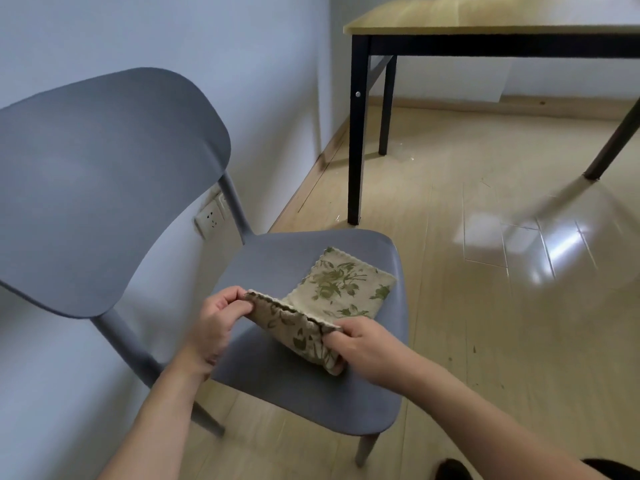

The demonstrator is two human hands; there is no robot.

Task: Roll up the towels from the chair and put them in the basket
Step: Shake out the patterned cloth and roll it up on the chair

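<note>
Over chair seat (277,258), both hands pinching towel (332,289)

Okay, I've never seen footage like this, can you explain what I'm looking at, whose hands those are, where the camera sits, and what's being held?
There is no machine here. One wide-angle camera is worn on a person's head and looks forward and down, so both arms reach in from the bottom of the picture. The left hand and the right hand each pinch a near corner of a beige towel with a green leaf print, and its near part is folded or rolled over. The towel lies on the seat of a grey chair. Behind stands a wooden table with black legs. No basket is in view.
</note>
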